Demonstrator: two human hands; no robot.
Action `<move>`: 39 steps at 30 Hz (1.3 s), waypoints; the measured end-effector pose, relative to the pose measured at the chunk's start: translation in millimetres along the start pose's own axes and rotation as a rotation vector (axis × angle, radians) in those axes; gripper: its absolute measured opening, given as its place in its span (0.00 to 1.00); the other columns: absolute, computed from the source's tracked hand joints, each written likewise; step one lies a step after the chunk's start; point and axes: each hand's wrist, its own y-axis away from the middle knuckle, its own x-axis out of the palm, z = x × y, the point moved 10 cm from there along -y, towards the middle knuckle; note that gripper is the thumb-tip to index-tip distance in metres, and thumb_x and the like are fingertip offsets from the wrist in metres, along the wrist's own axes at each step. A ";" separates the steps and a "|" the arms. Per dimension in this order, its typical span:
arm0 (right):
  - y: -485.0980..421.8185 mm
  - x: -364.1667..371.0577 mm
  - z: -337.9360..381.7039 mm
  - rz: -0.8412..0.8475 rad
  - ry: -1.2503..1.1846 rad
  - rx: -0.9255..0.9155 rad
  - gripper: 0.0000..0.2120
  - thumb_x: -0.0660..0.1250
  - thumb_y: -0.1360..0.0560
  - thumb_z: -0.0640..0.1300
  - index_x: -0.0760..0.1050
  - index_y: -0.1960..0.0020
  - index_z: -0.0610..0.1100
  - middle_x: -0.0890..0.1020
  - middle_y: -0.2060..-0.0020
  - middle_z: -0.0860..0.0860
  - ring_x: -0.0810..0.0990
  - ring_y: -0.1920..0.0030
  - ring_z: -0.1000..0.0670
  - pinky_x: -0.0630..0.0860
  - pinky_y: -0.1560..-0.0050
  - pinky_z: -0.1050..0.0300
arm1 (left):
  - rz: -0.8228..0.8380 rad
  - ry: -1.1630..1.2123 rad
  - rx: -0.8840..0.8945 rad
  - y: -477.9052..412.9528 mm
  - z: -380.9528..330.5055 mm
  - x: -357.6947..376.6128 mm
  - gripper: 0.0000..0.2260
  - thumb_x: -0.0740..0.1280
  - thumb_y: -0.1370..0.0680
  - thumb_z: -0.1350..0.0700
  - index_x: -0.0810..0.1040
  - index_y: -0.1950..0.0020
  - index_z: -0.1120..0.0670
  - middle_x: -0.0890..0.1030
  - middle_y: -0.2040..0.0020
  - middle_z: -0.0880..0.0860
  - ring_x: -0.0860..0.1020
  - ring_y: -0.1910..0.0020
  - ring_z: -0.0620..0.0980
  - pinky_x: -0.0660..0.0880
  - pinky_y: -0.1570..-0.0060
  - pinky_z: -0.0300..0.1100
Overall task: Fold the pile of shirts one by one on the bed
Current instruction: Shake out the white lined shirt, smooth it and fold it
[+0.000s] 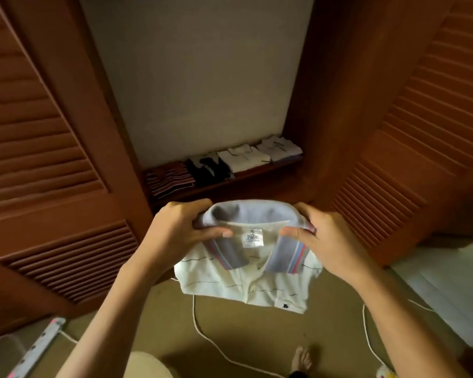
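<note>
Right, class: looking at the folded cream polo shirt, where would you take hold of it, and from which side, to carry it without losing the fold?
Probably at the collar end, one hand from each side, as the left hand and right hand grip it: the stiffer collar gives a firm edge, while the polo shirt droops lower down.

One view: head-worn wide-angle camera. It faced forward and down into an open wardrobe (197, 77), whose louvred doors (38, 118) splayed outward toward both frame edges. Nearest, at centre and close under the lens: left hand (180, 227) and right hand (322, 241), holding a polo shirt (243, 282). Farther off: wardrobe shelf (257, 174) carrying folded shirts (243, 158). The bottom edge took in floor (243, 336) and a bare foot (302, 358).
</note>
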 end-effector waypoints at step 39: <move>-578.6 371.5 -244.8 0.353 -0.278 -0.206 0.06 0.64 0.21 0.55 0.74 0.51 0.54 0.76 0.64 0.62 0.77 0.62 0.64 0.69 0.64 0.68 | -0.313 0.125 -0.681 -283.5 555.8 80.5 0.11 0.79 0.30 0.51 0.76 0.64 0.46 0.77 0.67 0.41 0.73 0.69 0.38 0.65 0.71 0.30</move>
